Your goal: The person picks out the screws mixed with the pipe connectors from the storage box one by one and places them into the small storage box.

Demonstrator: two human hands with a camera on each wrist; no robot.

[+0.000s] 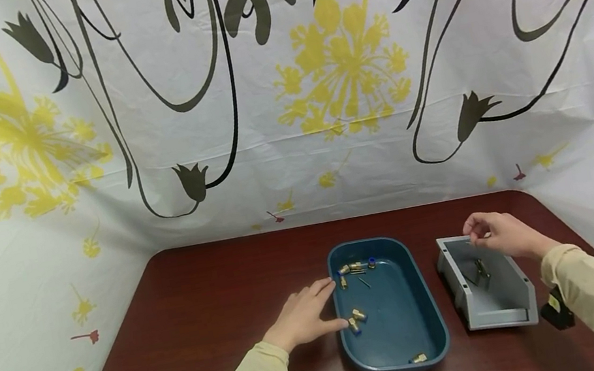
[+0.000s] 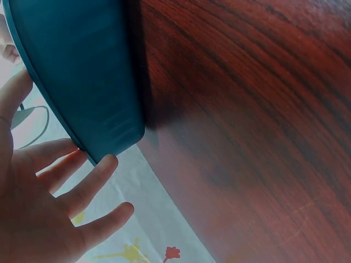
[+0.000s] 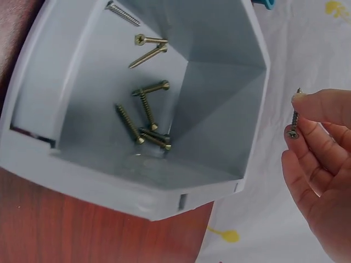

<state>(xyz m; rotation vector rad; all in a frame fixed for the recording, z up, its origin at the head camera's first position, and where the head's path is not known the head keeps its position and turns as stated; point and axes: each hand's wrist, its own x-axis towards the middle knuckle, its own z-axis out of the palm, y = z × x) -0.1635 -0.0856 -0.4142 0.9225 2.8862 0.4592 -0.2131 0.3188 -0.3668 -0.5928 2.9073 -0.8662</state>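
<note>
My right hand (image 1: 502, 234) is over the far end of a grey open-front bin (image 1: 467, 294), pinching a screw (image 3: 294, 116) between thumb and fingertips. Several brass-coloured screws (image 3: 129, 124) lie inside the bin, as the right wrist view shows. My left hand (image 1: 303, 317) rests against the left rim of a blue-green tray (image 1: 442, 325), its fingers spread and fairly straight. In that tray are several brass fittings (image 1: 358, 314), some with blue ends. Thin screw-like pieces (image 1: 364, 282) lie near the fittings at the tray's far left.
Both containers stand on a dark red wood-grain table (image 1: 220, 292), the bin to the tray's right with a narrow gap. A patterned white cloth (image 1: 261, 119) hangs behind and beside the table. A dark wrist device (image 1: 557, 308) sits at the right sleeve.
</note>
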